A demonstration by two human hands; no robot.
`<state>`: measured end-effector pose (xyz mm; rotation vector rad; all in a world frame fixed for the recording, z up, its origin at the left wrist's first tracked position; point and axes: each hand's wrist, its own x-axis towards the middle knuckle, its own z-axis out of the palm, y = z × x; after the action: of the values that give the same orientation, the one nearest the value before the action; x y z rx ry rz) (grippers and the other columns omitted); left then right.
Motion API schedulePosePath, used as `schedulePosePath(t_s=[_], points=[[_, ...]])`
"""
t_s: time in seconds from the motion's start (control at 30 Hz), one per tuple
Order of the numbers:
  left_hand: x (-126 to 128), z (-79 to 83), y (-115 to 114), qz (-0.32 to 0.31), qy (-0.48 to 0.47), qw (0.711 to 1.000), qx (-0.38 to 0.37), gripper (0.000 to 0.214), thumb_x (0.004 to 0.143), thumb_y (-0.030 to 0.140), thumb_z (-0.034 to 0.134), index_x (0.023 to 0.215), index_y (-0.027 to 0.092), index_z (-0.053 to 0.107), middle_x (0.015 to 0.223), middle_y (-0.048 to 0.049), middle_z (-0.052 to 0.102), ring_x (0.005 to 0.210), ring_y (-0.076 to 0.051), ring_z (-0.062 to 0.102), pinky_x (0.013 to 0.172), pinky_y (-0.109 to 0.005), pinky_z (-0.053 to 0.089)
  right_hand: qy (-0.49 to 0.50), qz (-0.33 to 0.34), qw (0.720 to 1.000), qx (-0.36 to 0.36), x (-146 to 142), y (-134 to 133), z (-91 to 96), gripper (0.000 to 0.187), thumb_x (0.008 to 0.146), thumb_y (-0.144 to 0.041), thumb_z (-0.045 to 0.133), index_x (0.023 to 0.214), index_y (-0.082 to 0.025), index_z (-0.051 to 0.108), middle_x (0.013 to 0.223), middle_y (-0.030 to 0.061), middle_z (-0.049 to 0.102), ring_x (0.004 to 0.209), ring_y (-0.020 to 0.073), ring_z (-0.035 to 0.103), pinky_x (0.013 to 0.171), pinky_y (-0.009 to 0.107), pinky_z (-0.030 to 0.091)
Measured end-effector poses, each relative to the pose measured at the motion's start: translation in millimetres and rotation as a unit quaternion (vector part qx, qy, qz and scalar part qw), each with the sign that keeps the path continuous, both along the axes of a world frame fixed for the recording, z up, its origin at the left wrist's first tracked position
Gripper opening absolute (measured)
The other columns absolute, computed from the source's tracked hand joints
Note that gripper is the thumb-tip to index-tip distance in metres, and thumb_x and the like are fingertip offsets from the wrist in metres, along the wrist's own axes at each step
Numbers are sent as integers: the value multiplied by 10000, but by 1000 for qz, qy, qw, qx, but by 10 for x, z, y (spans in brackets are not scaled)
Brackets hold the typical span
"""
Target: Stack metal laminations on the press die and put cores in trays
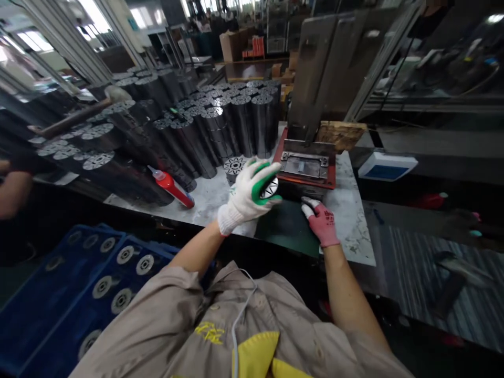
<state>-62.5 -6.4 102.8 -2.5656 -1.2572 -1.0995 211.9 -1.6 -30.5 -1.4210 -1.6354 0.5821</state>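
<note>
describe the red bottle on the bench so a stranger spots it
On the marble bench, at the foot of the tall dark stacks of slotted discs, a red bottle lies on its side, white nozzle up-left. It is the only bottle there.

I'm looking down into a factory workshop: rows of stacked steel laminations (240, 126) crowd a stone-topped workbench (212, 205), a press die (305, 167) sits at its end, blue trays (51, 278) hold slotted discs (125, 254), and cardboard cartons (234, 44) stand beyond
</note>
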Motion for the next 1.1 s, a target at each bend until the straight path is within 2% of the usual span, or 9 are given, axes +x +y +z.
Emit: schedulePosePath(t_s=[0.1,0.27,0.37,0.47,0.63,0.7,0.8,0.97,1.1], points=[[304,-486,-9,-51,17,995,-80,807,960,737,635,1547,186,576,1501,-166,624,1461,-334,543,1353,-512,310,2,-4,1000,-7,-8,-4,28,406,896,-445,582,1129,-221,828,1256,111,802,1214,296,733,1171,519,535],[534,-1133,114,17,18,978,-205,801,887,645,781,1537,209,607,1454,-180,611,1343,-365,589,1215,-517,448,62,-8,997,-41,-10,-105,149,413,898,-448,632,1189,-206,799,1277,99,798,1228,278,729,1171,494,543],[529,-1174,118,29,12,979,-199,785,889,680,759,1534,256,615,1434,-154,615,1329,-374,576,1210,-536,420,49,-22,998,-35,0,-233,427,435,942,-471,639,1263,-209,770,1252,99,799,1192,287,738,1140,505,567],[509,-1108,70,51,-9,984,-169,778,904,760,690,1501,262,647,1371,-149,635,1278,-382,587,1206,-562,393,-71,-34,996,41,-14,-213,859,425,975,-468,665,1313,-228,758,1270,108,765,1248,328,697,1181,550,528],[511,-1071,-4,94,-54,978,-179,875,860,892,630,1460,258,680,1430,-173,590,1290,-392,578,1145,-535,450,-195,-4,979,54,-174,336,1429,472,901,-574,806,1162,-181,790,1219,115,726,1424,433,546,1284,719,314],[511,-1081,-10,90,-72,975,-191,944,839,940,598,1476,246,663,1456,-185,571,1315,-386,574,1145,-513,461,-209,4,977,44,-279,557,1520,465,905,-582,807,997,-127,776,1231,104,717,1443,431,522,1281,717,286],[503,-1105,12,79,-67,971,-214,988,847,967,544,1503,233,632,1428,-187,595,1315,-378,582,1157,-502,455,-351,7,936,-15,-405,712,1584,578,900,-591,791,966,-19,742,1334,195,669,1418,486,510,1201,724,353],[472,-1178,82,53,-36,973,-220,1020,874,961,499,1544,197,585,1439,-194,608,1326,-385,585,1182,-486,431,-366,15,930,-30,-445,562,1707,701,1027,-683,430,939,-53,726,1395,133,670,1477,399,477,1219,574,342],[470,-1254,123,45,-34,976,-209,1044,870,976,474,1537,181,590,1442,-202,606,1326,-389,587,1176,-489,434,-330,28,942,-46,-443,226,1686,342,1063,-392,607,1159,-111,776,1314,144,752,1345,353,639,1174,541,457]])
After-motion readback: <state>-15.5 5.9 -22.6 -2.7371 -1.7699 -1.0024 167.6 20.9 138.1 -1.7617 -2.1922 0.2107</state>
